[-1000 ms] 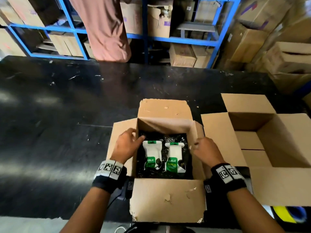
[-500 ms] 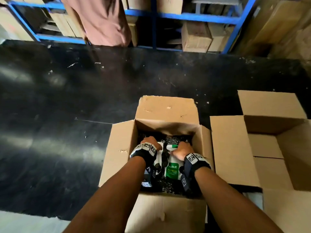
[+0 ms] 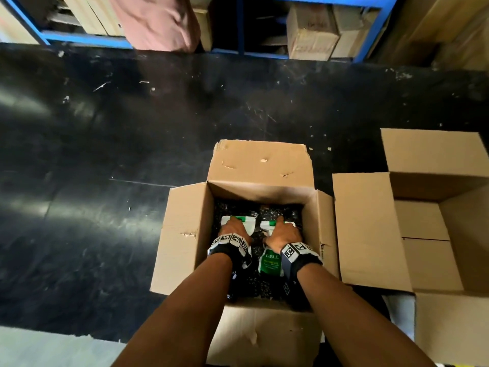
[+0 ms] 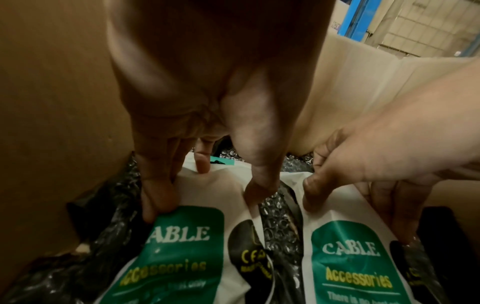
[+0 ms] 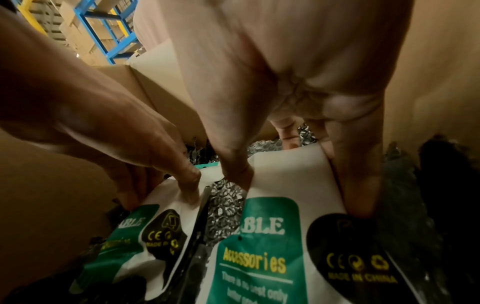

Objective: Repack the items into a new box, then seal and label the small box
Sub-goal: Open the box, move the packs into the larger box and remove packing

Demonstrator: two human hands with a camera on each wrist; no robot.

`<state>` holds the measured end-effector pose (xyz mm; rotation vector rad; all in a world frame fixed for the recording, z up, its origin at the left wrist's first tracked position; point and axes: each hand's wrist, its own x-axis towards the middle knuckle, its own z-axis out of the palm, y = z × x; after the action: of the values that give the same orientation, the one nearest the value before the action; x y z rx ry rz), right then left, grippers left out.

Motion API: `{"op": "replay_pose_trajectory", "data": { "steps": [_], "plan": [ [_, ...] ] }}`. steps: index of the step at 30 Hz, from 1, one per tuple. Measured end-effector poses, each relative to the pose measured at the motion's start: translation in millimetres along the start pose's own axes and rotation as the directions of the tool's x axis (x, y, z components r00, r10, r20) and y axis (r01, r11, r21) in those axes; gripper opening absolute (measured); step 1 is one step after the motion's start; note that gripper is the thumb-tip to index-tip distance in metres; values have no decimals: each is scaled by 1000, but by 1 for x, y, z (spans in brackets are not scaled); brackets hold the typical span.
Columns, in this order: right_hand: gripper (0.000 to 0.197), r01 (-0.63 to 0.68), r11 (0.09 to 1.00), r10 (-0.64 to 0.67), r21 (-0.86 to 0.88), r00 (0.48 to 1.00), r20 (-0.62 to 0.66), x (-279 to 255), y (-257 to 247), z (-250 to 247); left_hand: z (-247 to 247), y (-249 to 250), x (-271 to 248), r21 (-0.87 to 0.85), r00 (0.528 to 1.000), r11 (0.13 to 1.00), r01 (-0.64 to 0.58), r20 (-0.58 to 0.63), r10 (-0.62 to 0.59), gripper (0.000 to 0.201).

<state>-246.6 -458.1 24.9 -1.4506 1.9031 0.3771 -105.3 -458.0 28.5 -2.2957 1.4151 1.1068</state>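
An open cardboard box (image 3: 185, 234) stands on the black table, lined with black bubble wrap (image 3: 264, 284). Two white and green "Cable Accessories" pouches lie side by side in it. My left hand (image 3: 234, 226) reaches into the box and grips the left pouch (image 4: 187, 246) across its upper part, thumb on one edge and fingers (image 4: 153, 201) on the other. My right hand (image 3: 281, 229) grips the right pouch (image 5: 259, 257) the same way, with fingers (image 5: 358, 201) down its right edge. A second open box (image 3: 370, 229) stands to the right, with nothing visible inside it.
A person in a pink garment (image 3: 158, 22) stands at the far side of the table (image 3: 105, 181). Blue shelving (image 3: 375, 27) behind holds several cardboard boxes. The second box's left flap lies close against the first box's right wall.
Both hands left the box's side flaps, dropped into the box and closed on the two pouches. The head camera leaned forward over the box.
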Motion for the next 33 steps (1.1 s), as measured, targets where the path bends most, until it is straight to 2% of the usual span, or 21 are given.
{"op": "replay_pose_trajectory", "data": {
  "steps": [3, 6, 9, 12, 14, 16, 20, 26, 33],
  "plan": [
    [94, -18, 999, 18, 28, 1000, -12, -7, 1, -11, -8, 3, -5, -3, 1000, 1000, -15, -12, 15, 94],
    [94, 5, 997, -2, 76, 999, -43, -17, 2, -27, -22, 7, -15, 24, 998, 999, -44, -44, 45, 96],
    [81, 67, 990, -55, 125, 994, -94, -36, 1, -47, -38, 7, -32, 37, 993, 996, -86, -81, 89, 90],
    [76, 117, 984, -96, 133, 983, -158, -57, -2, -62, -53, 2, -43, 58, 983, 989, -134, -120, 141, 84],
    [68, 167, 976, -132, 143, 966, -223, -74, -1, -68, -63, -1, -50, 73, 971, 982, -172, -157, 182, 82],
    [51, 220, 962, -169, 162, 946, -278, -90, 3, -75, -74, -1, -58, 58, 956, 976, -208, -197, 215, 80],
    [38, 243, 952, -152, 188, 905, -398, -118, 23, -92, -89, 13, -80, 76, 917, 958, -275, -279, 285, 76],
    [39, 246, 935, -80, 254, 847, -525, -148, 84, -134, -89, 79, -126, 91, 867, 929, -360, -334, 368, 77],
    [38, 234, 929, -40, 285, 832, -553, -136, 214, -202, -41, 198, -180, 35, 825, 892, -451, -365, 432, 78]
  ]
}}
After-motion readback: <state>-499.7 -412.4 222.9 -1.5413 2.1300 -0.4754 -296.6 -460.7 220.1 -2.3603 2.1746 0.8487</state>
